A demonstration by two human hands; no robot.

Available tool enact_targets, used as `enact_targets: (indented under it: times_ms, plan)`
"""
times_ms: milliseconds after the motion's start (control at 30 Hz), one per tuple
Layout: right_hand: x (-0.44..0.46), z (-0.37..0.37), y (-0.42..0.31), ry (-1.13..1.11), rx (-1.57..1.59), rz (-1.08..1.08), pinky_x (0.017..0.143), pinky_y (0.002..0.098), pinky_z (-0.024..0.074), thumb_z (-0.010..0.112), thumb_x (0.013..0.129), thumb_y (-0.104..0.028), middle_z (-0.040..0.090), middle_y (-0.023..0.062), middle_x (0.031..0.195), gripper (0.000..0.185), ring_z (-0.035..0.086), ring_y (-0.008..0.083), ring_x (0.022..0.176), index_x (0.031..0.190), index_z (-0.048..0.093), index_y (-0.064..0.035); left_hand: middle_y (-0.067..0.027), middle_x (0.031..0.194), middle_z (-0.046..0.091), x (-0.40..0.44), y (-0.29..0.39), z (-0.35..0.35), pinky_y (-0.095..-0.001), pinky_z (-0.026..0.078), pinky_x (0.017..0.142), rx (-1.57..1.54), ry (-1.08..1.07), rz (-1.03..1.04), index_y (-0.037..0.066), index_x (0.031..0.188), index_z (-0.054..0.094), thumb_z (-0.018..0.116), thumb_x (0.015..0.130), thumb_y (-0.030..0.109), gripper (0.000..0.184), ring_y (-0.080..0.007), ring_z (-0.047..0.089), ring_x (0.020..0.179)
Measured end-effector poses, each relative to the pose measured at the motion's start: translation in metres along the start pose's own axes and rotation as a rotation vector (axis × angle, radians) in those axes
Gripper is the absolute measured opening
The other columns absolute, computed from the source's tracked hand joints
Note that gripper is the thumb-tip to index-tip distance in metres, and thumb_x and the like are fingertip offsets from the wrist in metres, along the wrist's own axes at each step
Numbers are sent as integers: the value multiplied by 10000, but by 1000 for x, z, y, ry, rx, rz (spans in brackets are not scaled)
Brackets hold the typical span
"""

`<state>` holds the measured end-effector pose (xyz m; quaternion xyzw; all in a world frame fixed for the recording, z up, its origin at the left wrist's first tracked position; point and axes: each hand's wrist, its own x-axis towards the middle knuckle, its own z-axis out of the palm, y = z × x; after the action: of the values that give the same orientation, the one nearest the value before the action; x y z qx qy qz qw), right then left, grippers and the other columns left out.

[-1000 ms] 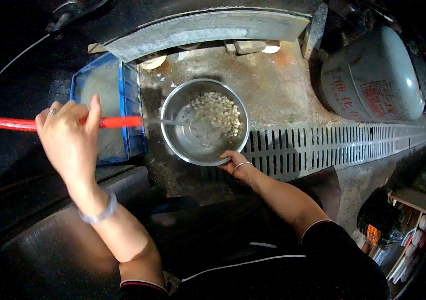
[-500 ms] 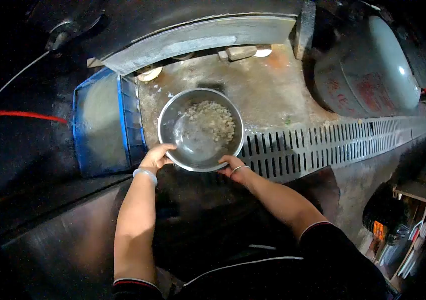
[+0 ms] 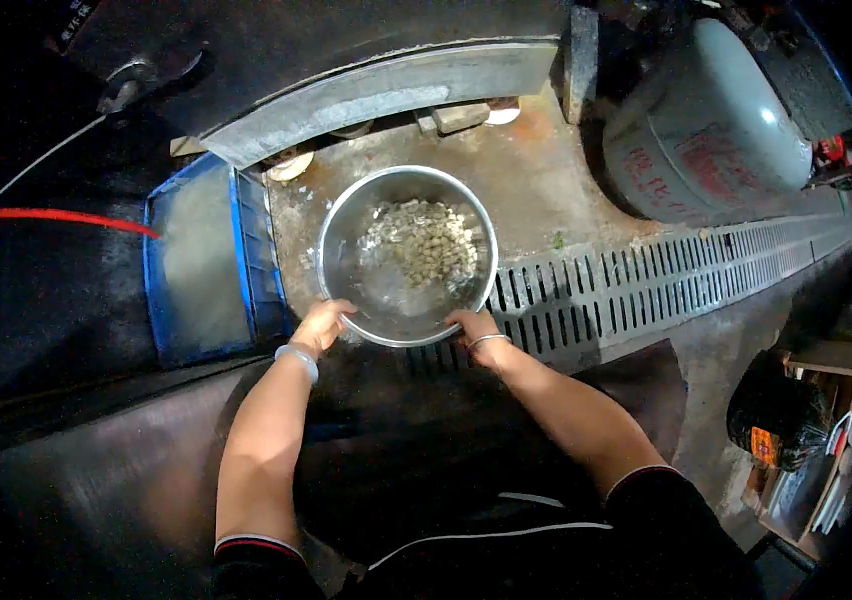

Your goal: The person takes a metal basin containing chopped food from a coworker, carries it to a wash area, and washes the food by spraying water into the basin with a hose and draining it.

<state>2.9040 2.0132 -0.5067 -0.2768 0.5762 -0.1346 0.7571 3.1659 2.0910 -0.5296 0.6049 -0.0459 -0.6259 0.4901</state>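
Hands grip a steel bowl point(image 3: 361, 300) of small pale pieces point(image 3: 431, 245) above a wet floor point(image 3: 526, 190), beside a slotted metal drain cover point(image 3: 666, 275). Our left hand point(image 3: 321, 325) and right hand point(image 3: 476, 328) hold the near rim, each with the thumb over the edge and the other fingers curled beneath, partly open around the metal. We wear a pale bangle point(image 3: 298, 362) on the left wrist and a thin one on the right. To our left, a red hose point(image 3: 66, 215) reaches a blue tub point(image 3: 240, 240) of cloudy liquid; a gray cylinder point(image 3: 696, 150) stands beyond the drain cover.
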Motion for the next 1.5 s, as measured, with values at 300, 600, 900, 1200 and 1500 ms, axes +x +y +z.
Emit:
enact_targets:
  times_ms: [300,600,900,1200,1500]
  plan:
    - [-25,-70,-67,29,-103,-176,504,276,524,531,684,-28,547,109,673,131,583,223,553,786,507,50,-133,879,554,0,-11,93,-323,453,723,-188,-149,34,-57,925,508,546,643,-66,285,-238,542,813]
    - [-30,-151,-121,204,-387,-149,411,279,489,518,650,-22,536,136,676,152,548,221,477,771,492,65,-130,898,524,25,-121,192,-375,442,770,-656,-144,-121,-40,915,484,501,648,-80,271,-255,526,828]
    - [-40,-198,-114,386,-508,-128,377,305,436,532,645,-60,525,151,683,217,488,214,412,834,477,30,-133,861,533,25,-175,246,-367,479,712,-750,-188,-233,-23,908,481,524,629,-95,292,-271,543,799]
    - [-62,-216,-121,353,-596,-25,428,317,475,576,617,-47,497,147,743,352,488,210,493,910,414,59,-135,898,535,38,-217,272,-364,469,685,-802,-278,-304,-17,933,490,521,628,-97,317,-268,534,817]
    - [-58,-235,-116,389,-725,-86,397,292,463,558,655,-89,551,156,685,289,533,207,436,864,483,96,-138,912,545,28,-213,280,-376,440,783,-828,-290,-329,-27,931,494,533,644,-76,294,-275,526,861]
